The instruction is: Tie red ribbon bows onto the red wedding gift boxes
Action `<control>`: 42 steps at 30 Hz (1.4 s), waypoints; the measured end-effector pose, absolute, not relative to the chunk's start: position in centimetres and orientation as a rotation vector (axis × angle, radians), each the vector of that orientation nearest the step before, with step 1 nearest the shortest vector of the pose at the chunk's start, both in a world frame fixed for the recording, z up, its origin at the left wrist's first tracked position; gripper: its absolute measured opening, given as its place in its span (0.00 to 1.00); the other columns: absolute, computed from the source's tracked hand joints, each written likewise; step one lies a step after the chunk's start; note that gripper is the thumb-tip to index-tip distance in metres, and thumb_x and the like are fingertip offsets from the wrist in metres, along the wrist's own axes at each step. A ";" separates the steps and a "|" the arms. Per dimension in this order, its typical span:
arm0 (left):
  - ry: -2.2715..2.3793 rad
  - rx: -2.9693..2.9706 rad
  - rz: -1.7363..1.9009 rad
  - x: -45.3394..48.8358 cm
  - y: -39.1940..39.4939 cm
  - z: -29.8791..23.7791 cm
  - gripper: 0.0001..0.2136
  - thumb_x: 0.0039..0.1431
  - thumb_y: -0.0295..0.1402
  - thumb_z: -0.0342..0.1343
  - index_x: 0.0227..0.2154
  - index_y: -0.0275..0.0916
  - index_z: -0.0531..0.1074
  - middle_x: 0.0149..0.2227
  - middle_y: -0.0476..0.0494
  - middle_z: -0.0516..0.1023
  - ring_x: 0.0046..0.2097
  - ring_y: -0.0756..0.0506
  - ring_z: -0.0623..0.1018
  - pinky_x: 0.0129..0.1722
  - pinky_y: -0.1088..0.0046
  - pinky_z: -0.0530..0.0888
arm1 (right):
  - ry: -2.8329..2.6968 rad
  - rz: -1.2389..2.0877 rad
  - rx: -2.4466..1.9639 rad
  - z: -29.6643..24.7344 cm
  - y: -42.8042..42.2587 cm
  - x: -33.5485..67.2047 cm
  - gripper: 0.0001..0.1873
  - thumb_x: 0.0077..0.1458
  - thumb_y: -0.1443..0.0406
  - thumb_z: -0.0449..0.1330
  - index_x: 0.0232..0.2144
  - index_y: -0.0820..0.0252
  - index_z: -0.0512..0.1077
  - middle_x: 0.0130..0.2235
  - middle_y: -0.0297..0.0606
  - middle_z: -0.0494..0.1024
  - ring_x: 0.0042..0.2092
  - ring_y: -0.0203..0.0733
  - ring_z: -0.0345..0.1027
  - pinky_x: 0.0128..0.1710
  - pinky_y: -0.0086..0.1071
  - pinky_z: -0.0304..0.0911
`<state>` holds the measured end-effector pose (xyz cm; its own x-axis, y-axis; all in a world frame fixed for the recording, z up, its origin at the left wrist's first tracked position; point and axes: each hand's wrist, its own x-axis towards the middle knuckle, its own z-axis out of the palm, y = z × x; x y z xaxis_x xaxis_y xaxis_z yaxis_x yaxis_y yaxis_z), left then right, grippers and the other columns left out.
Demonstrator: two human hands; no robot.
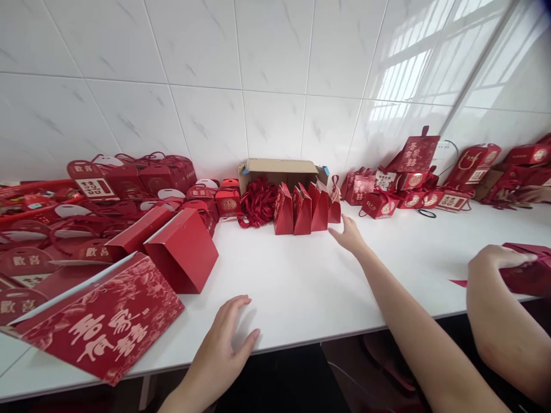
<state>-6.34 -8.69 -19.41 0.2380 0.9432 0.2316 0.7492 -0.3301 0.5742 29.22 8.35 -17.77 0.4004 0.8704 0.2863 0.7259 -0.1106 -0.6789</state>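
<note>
My left hand [226,338] lies flat on the white table [301,275] near its front edge, fingers stretched out and holding nothing. My right hand [349,235] is stretched far forward, fingers apart and empty, just short of a row of small red paper bags [306,209] standing upright in front of an open cardboard box [279,169]. A bundle of red ribbon [258,202] lies at the box's mouth, left of the bags.
Large red gift boxes [183,249] and flat red cartons [99,321] crowd the left side. More red gift boxes [413,189] line the tiled wall at right. Another person's hand [495,261] rests on a red bag [527,269] at the right edge.
</note>
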 end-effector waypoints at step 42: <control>1.670 2.065 0.869 3.9 10.8 -18.4 0.15 0.62 0.37 0.46 0.43 0.37 0.74 0.33 0.41 0.79 0.34 0.44 0.75 0.38 0.69 0.68 | -1.173 0.383 -1.342 -20.9 10.8 27.8 0.23 0.52 0.56 0.51 0.44 0.64 0.71 0.44 0.48 0.77 0.45 0.47 0.70 0.46 0.42 0.65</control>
